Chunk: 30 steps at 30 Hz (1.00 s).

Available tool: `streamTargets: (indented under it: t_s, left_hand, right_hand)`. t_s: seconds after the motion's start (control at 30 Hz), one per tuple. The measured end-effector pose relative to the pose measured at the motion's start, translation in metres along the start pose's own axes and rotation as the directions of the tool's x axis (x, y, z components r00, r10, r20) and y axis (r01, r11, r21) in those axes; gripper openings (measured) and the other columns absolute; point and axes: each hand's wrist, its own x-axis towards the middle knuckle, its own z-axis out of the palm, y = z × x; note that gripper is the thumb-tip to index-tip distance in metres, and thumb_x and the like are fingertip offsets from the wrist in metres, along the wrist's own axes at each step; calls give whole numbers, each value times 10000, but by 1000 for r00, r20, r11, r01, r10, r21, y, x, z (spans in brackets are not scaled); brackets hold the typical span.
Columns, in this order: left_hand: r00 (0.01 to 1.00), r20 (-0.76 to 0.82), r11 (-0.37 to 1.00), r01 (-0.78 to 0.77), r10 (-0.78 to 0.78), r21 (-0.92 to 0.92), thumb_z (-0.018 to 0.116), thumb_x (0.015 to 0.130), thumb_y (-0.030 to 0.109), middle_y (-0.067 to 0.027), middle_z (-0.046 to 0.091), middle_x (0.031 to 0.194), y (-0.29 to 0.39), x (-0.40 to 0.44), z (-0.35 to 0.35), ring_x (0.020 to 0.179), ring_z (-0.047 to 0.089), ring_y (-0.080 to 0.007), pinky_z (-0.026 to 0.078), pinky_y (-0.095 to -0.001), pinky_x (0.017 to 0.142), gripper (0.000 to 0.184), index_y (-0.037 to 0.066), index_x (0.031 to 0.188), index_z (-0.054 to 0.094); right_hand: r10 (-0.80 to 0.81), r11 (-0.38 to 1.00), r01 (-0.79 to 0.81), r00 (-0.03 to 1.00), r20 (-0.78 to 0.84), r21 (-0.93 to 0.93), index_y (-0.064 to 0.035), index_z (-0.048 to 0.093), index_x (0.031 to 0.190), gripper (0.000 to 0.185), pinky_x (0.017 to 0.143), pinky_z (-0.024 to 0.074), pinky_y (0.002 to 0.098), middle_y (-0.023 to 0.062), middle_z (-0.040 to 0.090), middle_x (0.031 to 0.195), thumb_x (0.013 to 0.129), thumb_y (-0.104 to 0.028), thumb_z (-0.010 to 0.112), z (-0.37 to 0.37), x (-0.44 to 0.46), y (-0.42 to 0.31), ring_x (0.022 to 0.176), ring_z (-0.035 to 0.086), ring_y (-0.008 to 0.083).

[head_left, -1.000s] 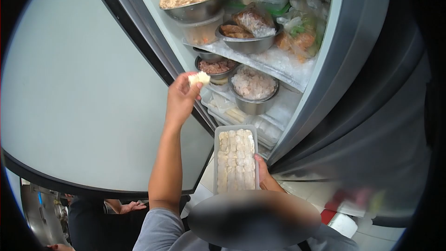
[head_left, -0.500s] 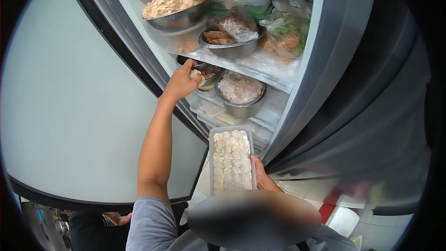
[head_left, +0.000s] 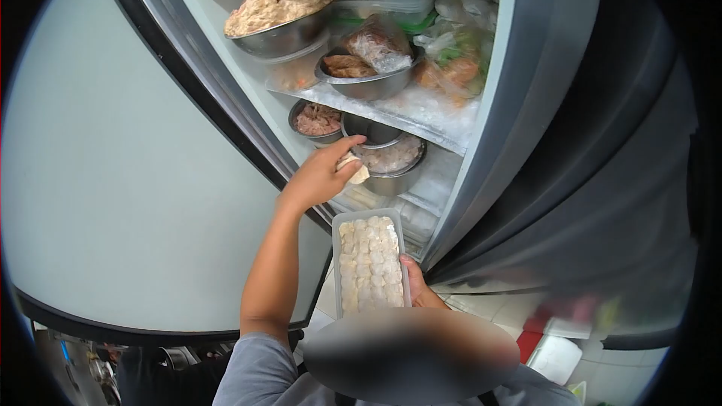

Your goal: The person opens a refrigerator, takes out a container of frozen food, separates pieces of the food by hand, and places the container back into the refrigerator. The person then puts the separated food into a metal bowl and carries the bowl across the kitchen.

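My left hand point(head_left: 323, 173) is closed, its fingers at the near rim of a small metal bowl point(head_left: 370, 129). A pale, soft, dumpling-like piece point(head_left: 353, 171) is also held in that hand. The small bowl rests over or just above a larger metal bowl point(head_left: 395, 183) of whitish, translucent chunks. To its left, a bowl of pink raw meat point(head_left: 318, 119) lies uncovered. Low in front of me, my right hand point(head_left: 416, 280) grips the right side of a clear plastic container point(head_left: 336, 256), which carries rows of pale dumpling-like pieces point(head_left: 370, 256).
An open fridge door point(head_left: 128, 165) fills the left side. On the upper shelf point(head_left: 391, 109) are a bowl of pale minced mixture point(head_left: 282, 7), a bowl with wrapped food point(head_left: 366, 86) and bagged vegetables point(head_left: 455, 68). A dark curtain-like cover point(head_left: 564, 195) hangs at right.
My left hand has moved right and nearer, shifting the small metal bowl from above the meat to above the whitish chunks. The container in my right hand has hardly moved.
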Motion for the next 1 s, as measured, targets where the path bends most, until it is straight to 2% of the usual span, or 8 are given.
streamTargets:
  t_s: [0.1, 0.2, 0.37, 0.5, 0.57, 0.63, 0.7, 1.0]
  left_hand:
    - [963, 119, 958, 256, -241, -130, 634, 991, 161, -13, 671, 921, 11, -2, -16, 724, 568, -70, 497, -268, 665, 327, 54, 1298, 600]
    - [902, -9, 724, 341, -432, -600, 641, 975, 91, -33, 674, 972, 20, 15, -15, 744, 572, -63, 514, -226, 675, 382, -34, 1324, 548]
    - [898, 51, 623, 343, -437, -703, 626, 953, 32, -73, 664, 1094, 0, 33, 6, 883, 626, -112, 555, -255, 797, 454, -46, 1380, 489]
    - [898, -122, 777, 290, -423, -559, 547, 935, -32, -180, 655, 1240, 21, -4, -8, 952, 645, -148, 558, -277, 813, 394, -61, 1328, 548]
    - [795, 269, 805, 585, -543, -102, 558, 915, -11, -207, 660, 1260, 27, -45, -18, 951, 651, -169, 554, -288, 814, 379, -20, 1291, 608]
    - [748, 491, 893, 339, -447, 296, 637, 910, 136, -193, 693, 1162, 16, -86, 11, 983, 676, -241, 554, -355, 847, 374, 19, 1265, 643]
    - [692, 449, 782, 276, -565, 559, 699, 874, 346, -169, 667, 1208, 10, -118, 40, 1068, 668, -333, 534, -427, 911, 522, 37, 1288, 625]
    - [534, 568, 761, 261, -626, 593, 827, 719, 497, -202, 585, 1310, -6, -156, 53, 1126, 636, -380, 505, -457, 967, 797, 0, 1288, 576]
  right_hand:
    - [-9, 1000, 9, 1000, -11, -10, -44, 477, 1462, 742, 1099, 426, 519, 199, 564, 1412, 890, -499, 606, 6, -7, -2, 1266, 565, 370]
    - [6, 1000, -6, 1000, 14, -5, -48, 466, 1473, 766, 1106, 417, 524, 203, 552, 1427, 882, -515, 605, 16, -12, -4, 1279, 555, 374]
    - [9, 999, -10, 999, 39, 33, -44, 454, 1483, 776, 1112, 412, 523, 206, 544, 1436, 882, -512, 599, 11, -7, -3, 1279, 556, 377]
    - [-14, 999, 15, 1000, 7, -30, -19, 448, 1476, 769, 1108, 422, 511, 212, 541, 1435, 883, -484, 603, 11, -11, -3, 1268, 567, 372]
    - [-6, 999, 6, 1000, 17, -36, -11, 442, 1475, 770, 1105, 427, 506, 214, 542, 1432, 883, -475, 606, 12, -12, -6, 1265, 569, 369]
    - [-14, 999, 18, 993, 119, -34, -5, 428, 1478, 767, 1095, 440, 504, 215, 555, 1411, 880, -446, 617, 13, -11, -10, 1258, 576, 359]
    - [15, 999, -9, 990, 141, -46, -2, 416, 1482, 774, 1093, 443, 503, 215, 556, 1408, 876, -434, 625, 12, -9, -11, 1257, 577, 356]
    - [106, 994, -95, 973, 203, -62, 14, 389, 1487, 755, 1070, 466, 508, 230, 546, 1408, 893, -392, 620, 17, 3, 7, 1233, 595, 353]
